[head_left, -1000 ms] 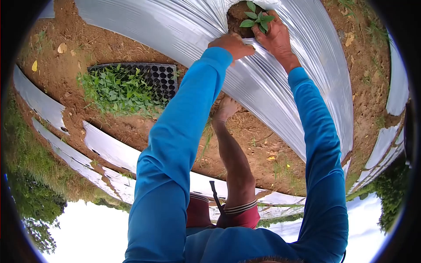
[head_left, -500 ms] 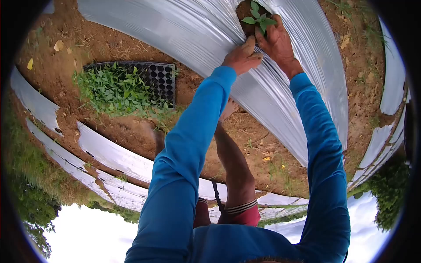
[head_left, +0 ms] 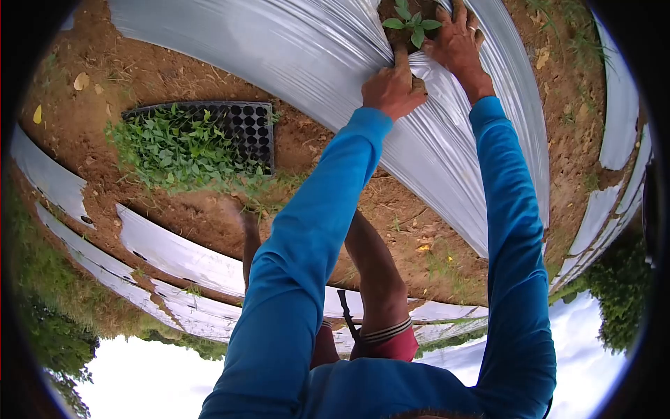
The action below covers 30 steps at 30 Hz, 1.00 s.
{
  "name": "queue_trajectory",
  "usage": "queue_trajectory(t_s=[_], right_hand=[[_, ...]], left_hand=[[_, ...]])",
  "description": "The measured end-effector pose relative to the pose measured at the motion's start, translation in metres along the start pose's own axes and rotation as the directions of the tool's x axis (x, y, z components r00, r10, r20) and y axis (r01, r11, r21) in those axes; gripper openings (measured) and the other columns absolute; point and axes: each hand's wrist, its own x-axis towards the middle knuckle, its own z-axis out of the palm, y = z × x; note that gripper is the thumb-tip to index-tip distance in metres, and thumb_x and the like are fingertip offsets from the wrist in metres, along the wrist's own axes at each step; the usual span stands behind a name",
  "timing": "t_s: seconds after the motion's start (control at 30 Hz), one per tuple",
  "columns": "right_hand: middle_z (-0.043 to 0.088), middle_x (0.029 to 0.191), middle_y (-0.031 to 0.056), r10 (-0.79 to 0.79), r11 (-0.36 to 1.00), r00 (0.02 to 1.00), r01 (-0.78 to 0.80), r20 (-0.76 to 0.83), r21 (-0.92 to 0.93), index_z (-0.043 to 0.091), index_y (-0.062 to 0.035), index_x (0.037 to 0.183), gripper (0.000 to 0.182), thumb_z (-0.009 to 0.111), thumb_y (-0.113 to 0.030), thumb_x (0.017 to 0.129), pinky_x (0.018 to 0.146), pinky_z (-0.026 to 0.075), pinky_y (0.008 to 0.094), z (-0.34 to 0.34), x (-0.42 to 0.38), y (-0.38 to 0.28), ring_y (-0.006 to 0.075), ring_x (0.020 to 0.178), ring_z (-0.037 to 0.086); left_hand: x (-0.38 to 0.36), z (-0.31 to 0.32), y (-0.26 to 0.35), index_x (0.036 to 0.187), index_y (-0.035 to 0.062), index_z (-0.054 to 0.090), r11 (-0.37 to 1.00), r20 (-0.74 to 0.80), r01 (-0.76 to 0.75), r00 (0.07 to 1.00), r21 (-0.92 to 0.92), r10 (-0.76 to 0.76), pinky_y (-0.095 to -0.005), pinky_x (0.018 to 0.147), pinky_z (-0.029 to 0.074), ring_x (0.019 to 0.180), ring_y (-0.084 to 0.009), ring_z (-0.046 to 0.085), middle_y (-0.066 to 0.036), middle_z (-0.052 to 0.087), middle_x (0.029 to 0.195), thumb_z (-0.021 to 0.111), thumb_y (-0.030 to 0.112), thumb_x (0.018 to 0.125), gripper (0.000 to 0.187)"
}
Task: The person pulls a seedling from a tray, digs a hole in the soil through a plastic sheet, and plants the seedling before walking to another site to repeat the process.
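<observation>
A small green seedling (head_left: pixel 413 23) stands upright in dark soil (head_left: pixel 388 10) inside a round hole in the silver plastic mulch (head_left: pixel 279 52). My left hand (head_left: pixel 394 89) is at the near edge of the hole, its index finger stretched toward the soil just below the leaves. Its other fingers are partly curled and hidden, and the thumb points right. To the right of the seedling, my right hand (head_left: pixel 458 47) lies over the hole's edge with its fingers spread forward. Neither hand holds the plant. Between the hands the plastic is wrinkled.
A black seedling tray (head_left: pixel 252 133) lies on the brown soil to the left, with many green seedlings (head_left: pixel 174 146) and several bare cells on its right side. More strips of plastic mulch (head_left: pixel 178 244) run behind my legs (head_left: pixel 377 269) and along the far right.
My right hand has moved away from the seedling's stem to the right and spread its fingers. My left index finger now reaches out to the soil below the plant.
</observation>
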Motion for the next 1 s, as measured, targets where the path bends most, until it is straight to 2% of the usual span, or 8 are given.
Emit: queue_trajectory(t_s=[0.17, 0.4, 0.53, 0.6, 0.67, 0.77, 0.87, 1.0], right_hand=[[0.017, 0.143, 0.0163, -0.005, 1.0, 0.999, 0.006, -0.052, 0.027, 0.044, -0.0131, 0.123, 0.078, 0.077, -0.014, 0.052, 0.094, 0.027, 0.062, 0.004, 0.001, -0.003, 0.0427, 0.123, 0.025], [0.02, 0.142, 0.0191, -0.233, 0.97, 0.962, 0.241, -0.141, 0.042, 0.05, -0.0123, 0.118, 0.05, 0.064, -0.025, 0.072, 0.096, 0.027, 0.0581, 0.004, -0.021, 0.005, 0.0454, 0.122, 0.027], [0.018, 0.144, 0.0167, -0.302, 0.953, 0.942, 0.294, -0.144, -0.079, 0.051, -0.0135, 0.121, 0.048, 0.061, -0.03, 0.078, 0.099, 0.025, 0.0563, 0.007, -0.036, 0.005, 0.0445, 0.126, 0.022], [0.023, 0.143, 0.0114, -0.324, 0.945, 0.933, 0.31, -0.157, -0.107, 0.055, -0.0106, 0.118, 0.041, 0.06, -0.028, 0.081, 0.1, 0.026, 0.0532, 0.001, -0.044, -0.007, 0.0413, 0.126, 0.026], [0.029, 0.138, 0.0165, -0.298, 0.951, 0.933, 0.309, -0.202, 0.024, 0.059, -0.0099, 0.112, 0.034, 0.06, -0.025, 0.082, 0.1, 0.027, 0.051, -0.002, -0.043, -0.008, 0.0405, 0.123, 0.029], [0.032, 0.132, 0.0207, -0.242, 0.938, 0.934, 0.295, -0.265, 0.183, 0.058, -0.0133, 0.112, 0.036, 0.064, -0.028, 0.079, 0.096, 0.029, 0.0534, 0.001, -0.038, -0.003, 0.0395, 0.119, 0.032], [0.031, 0.132, 0.0202, -0.208, 0.978, 0.956, 0.198, -0.209, -0.069, 0.055, -0.016, 0.115, 0.043, 0.066, -0.031, 0.077, 0.095, 0.029, 0.0559, 0.003, -0.034, -0.016, 0.0398, 0.12, 0.03], [0.028, 0.136, 0.0176, -0.2, 0.974, 0.975, 0.186, -0.097, -0.131, 0.055, -0.0198, 0.116, 0.046, 0.068, -0.036, 0.075, 0.095, 0.023, 0.0553, 0.018, -0.027, -0.009, 0.0407, 0.122, 0.026]], left_hand=[[0.004, 0.014, -0.009, 0.132, 0.0078, 0.019, 1.0, -0.023, -0.018, 1.0, 0.01, 0.018, -0.0501, 0.072, 0.047, 0.078, -0.0425, 0.059, -0.024, 0.062, 0.08, 0.062, 0.027, 0.069, 0.078], [0.0, 0.001, -0.009, 0.142, 0.0063, 0.003, 0.999, 0.082, -0.043, 0.996, -0.001, 0.043, -0.0468, 0.079, 0.047, 0.087, -0.0384, 0.059, -0.023, 0.062, 0.09, 0.054, 0.029, 0.07, 0.091], [-0.004, -0.003, -0.011, 0.13, 0.0085, 0.024, 0.994, 0.045, -0.086, 0.995, -0.061, 0.089, -0.0485, 0.073, 0.046, 0.08, -0.0436, 0.058, -0.026, 0.061, 0.081, 0.061, 0.028, 0.071, 0.072], [-0.007, -0.01, -0.003, 0.129, 0.0055, 0.029, 0.993, 0.035, -0.104, 0.994, 0.063, 0.102, -0.0477, 0.069, 0.048, 0.076, -0.041, 0.06, -0.025, 0.061, 0.081, 0.059, 0.03, 0.072, 0.069], [-0.012, -0.025, 0.007, 0.132, 0.0024, 0.03, 0.973, 0.037, -0.151, 0.988, 0.174, 0.147, -0.0466, 0.069, 0.049, 0.076, -0.0374, 0.061, -0.023, 0.062, 0.083, 0.054, 0.032, 0.073, 0.071], [-0.012, -0.032, 0.01, 0.126, 0.005, 0.034, 0.989, -0.14, -0.078, 0.986, 0.122, 0.095, -0.0484, 0.065, 0.049, 0.074, -0.0388, 0.061, -0.022, 0.062, 0.079, 0.059, 0.032, 0.072, 0.066], [-0.009, -0.033, 0.005, 0.13, 0.0087, 0.028, 0.996, -0.114, -0.034, 0.993, 0.085, 0.044, -0.0483, 0.067, 0.049, 0.077, -0.0405, 0.06, -0.023, 0.062, 0.082, 0.06, 0.033, 0.071, 0.071], [-0.001, -0.023, 0.002, 0.136, 0.0151, 0.019, 0.999, -0.122, 0.029, 0.992, 0.035, -0.025, -0.0495, 0.071, 0.048, 0.078, -0.0416, 0.06, -0.023, 0.062, 0.082, 0.059, 0.033, 0.072, 0.078]])
